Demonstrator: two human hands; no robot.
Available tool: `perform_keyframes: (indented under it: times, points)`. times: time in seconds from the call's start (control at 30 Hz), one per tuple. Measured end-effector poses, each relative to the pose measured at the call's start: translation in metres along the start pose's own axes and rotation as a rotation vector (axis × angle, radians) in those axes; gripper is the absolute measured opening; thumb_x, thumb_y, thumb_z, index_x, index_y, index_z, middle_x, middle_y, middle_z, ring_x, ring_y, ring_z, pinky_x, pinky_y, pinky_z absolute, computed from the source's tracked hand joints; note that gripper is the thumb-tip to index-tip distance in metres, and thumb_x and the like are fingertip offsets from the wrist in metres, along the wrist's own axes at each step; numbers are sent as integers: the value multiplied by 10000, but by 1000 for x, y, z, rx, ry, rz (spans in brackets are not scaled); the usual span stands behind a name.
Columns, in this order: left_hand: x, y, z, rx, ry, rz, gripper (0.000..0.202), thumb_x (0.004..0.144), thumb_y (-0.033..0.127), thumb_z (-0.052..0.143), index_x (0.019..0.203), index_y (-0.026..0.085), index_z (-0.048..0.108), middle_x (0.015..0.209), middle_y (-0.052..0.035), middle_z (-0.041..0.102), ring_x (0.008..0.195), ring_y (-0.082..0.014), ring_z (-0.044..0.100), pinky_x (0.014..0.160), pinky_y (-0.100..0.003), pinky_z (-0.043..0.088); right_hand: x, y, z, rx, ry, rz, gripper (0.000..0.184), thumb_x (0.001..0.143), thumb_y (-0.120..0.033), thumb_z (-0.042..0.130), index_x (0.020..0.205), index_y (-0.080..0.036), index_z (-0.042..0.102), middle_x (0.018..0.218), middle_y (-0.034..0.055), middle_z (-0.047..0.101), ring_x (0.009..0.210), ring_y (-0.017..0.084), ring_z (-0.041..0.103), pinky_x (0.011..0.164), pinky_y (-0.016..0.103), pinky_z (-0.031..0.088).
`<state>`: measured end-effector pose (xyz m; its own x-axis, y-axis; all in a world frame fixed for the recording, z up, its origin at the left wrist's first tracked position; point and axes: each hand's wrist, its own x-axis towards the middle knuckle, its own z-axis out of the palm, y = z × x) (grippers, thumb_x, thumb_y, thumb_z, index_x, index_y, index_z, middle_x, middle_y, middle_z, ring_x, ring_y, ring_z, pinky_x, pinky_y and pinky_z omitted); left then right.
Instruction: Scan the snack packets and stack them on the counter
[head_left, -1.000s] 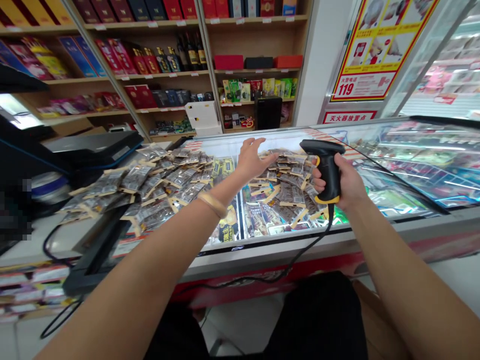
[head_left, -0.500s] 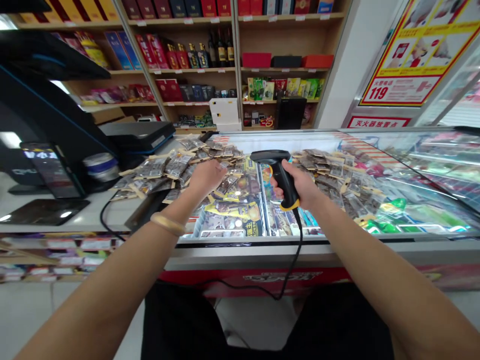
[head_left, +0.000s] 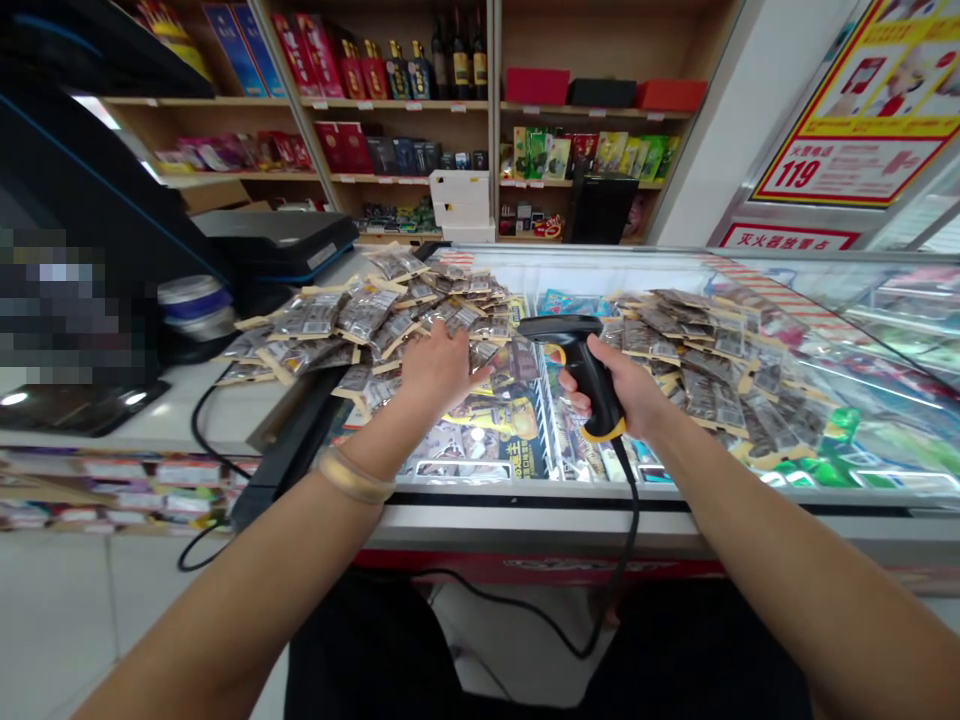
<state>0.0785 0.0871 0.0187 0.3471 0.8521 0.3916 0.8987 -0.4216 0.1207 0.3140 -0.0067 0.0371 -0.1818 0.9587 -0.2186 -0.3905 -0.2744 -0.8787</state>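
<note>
My right hand [head_left: 634, 390] is wrapped round the grip of a black and yellow barcode scanner [head_left: 589, 375], held above the glass top of a chest freezer. Its cable hangs down over the freezer's front edge. My left hand [head_left: 439, 375], a gold bangle on the wrist, reaches over the near side of the left pile of small clear packets [head_left: 367, 308] with dark contents. Its fingers are spread, and nothing shows between them. Whether the fingertips touch a packet I cannot tell. A second pile of similar packets [head_left: 709, 385] lies on the glass to the right of the scanner.
Frozen goods show through the freezer's glass lid [head_left: 487, 455]. On the left counter are a black terminal, a flat black device [head_left: 277, 240] and a roll of tape [head_left: 196, 308]. Stocked shelves [head_left: 405, 105] stand behind, and a red and yellow poster [head_left: 862, 110] hangs at right.
My left hand has gone from closed fingers to spread ones at the left pile. The right hand still holds the scanner. The view has tilted down and shifted left.
</note>
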Motion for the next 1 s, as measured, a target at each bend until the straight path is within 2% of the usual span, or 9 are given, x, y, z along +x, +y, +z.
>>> perform_keyframes:
  times: [0.1,0.2,0.33,0.43,0.63,0.73,0.83,0.9,1.0]
  points:
    - [-3,6,-8,-39,-107,-61,633,789,679,687,1193,193,659,1245,-197,606,1026,-356,689,945,-475,525,-1,-1,1,6,-7,-9,422,875,-584,663,974,-178,606,627,-17,572,440,94,445,402,214,387]
    - [-6,12,-20,-142,-207,-110,754,753,510,775,1395,192,542,1342,-191,552,1047,-316,676,950,-434,525,-1,-1,0,12,-8,-15,425,859,-578,684,968,-176,597,629,-15,575,442,95,452,405,216,391]
    - [-5,12,-25,-355,-205,-116,892,668,400,856,1446,189,474,1173,-130,646,1041,-285,650,914,-398,522,-2,-1,-2,13,-7,-27,426,855,-579,688,976,-181,593,636,-13,571,446,96,452,407,215,392]
    - [-3,9,-26,-505,-252,-226,806,658,368,875,1372,189,547,965,-72,667,874,-240,655,744,-341,507,-3,-2,-2,15,2,-32,412,852,-578,688,947,-190,587,637,-7,574,447,98,451,403,217,394]
    - [2,5,-31,-1013,-450,-484,229,799,366,777,926,185,715,551,35,493,465,-91,424,454,-228,308,-5,-2,-3,0,17,-40,409,864,-590,658,903,-194,562,640,-8,568,449,95,449,409,210,391]
    - [4,11,-33,-1206,-367,-535,158,821,313,755,871,172,706,645,4,608,515,-83,500,474,-198,389,-7,-4,-6,-17,-24,-70,428,854,-615,664,897,-203,559,657,-4,570,465,106,450,415,228,392]
    - [9,28,-34,-1314,-235,-591,98,826,204,729,893,174,664,825,-19,698,686,-122,646,663,-282,577,-9,-9,-12,-37,-53,-107,434,845,-624,672,892,-207,561,655,-3,563,468,111,445,413,241,385]
    - [15,42,-36,-1376,-192,-599,119,827,131,698,923,176,642,863,-19,714,737,-143,686,761,-356,617,-12,-13,-18,-54,-56,-137,434,836,-619,681,880,-203,563,659,-4,561,466,106,448,418,238,389]
    - [26,64,-35,-1446,-146,-573,150,860,99,635,991,173,648,839,-12,725,731,-145,707,816,-379,624,-17,-19,-29,-68,-49,-173,463,793,-627,717,891,-196,581,678,-3,569,467,99,455,422,233,396]
